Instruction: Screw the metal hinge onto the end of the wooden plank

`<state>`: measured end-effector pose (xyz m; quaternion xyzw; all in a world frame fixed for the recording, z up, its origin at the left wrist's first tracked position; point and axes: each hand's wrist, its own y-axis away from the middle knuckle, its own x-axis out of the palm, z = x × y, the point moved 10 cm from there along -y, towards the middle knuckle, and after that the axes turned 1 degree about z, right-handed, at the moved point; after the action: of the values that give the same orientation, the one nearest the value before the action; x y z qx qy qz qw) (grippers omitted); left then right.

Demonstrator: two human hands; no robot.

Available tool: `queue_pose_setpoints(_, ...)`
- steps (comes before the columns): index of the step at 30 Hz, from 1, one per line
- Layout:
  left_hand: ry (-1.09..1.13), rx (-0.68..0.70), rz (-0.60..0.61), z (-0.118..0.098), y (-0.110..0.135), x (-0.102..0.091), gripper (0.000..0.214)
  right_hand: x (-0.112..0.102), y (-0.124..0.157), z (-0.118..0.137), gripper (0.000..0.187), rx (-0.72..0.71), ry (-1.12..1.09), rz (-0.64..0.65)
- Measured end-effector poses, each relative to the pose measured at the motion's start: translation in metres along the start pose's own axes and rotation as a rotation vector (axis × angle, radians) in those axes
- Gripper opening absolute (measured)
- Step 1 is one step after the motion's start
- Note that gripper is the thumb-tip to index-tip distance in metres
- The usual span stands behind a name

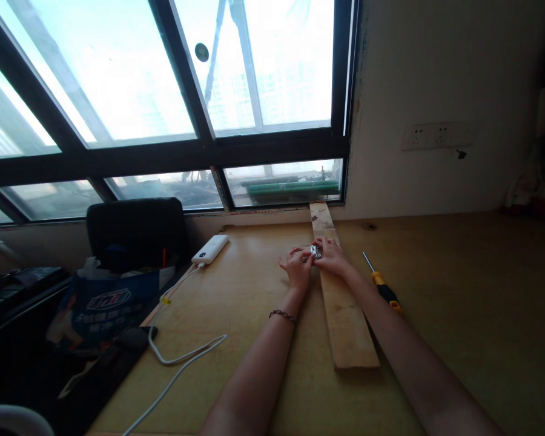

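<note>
A long wooden plank (345,315) lies on the wooden table (458,315), running from the window sill toward me. A small shiny metal hinge (316,251) sits at the plank's left edge. My left hand (296,266) rests on the table just left of the plank, its fingertips pinching the hinge. My right hand (330,255) lies on the plank with its fingers pressed on the hinge from the right. A beaded bracelet is on my left wrist.
A screwdriver (381,283) with a yellow and black handle lies right of the plank. A white power bank (210,249) with a white cable (177,357) lies at the table's left. A black chair (136,233) and a blue bag (104,309) stand left of the table.
</note>
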<state>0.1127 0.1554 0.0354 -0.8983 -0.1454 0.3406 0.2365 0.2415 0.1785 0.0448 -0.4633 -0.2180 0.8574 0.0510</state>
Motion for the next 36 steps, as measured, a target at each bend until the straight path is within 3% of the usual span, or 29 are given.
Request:
queue_pose_setpoints(11,0.011,-0.065,0.038,0.008,-0.001,0.002,0.012,0.001,0.001,0.002,0.055,-0.015,0.025,0.02)
queue_pose_setpoints(27,0.021,0.047,-0.002,-0.006,0.0,-0.005,0.008,0.001,0.0,0.0,0.059,0.006,-0.012,0.013)
queue_pose_setpoints(36,0.026,-0.01,0.004,0.0,-0.001,-0.003,0.01,0.002,0.0,0.0,0.06,0.001,0.01,0.01)
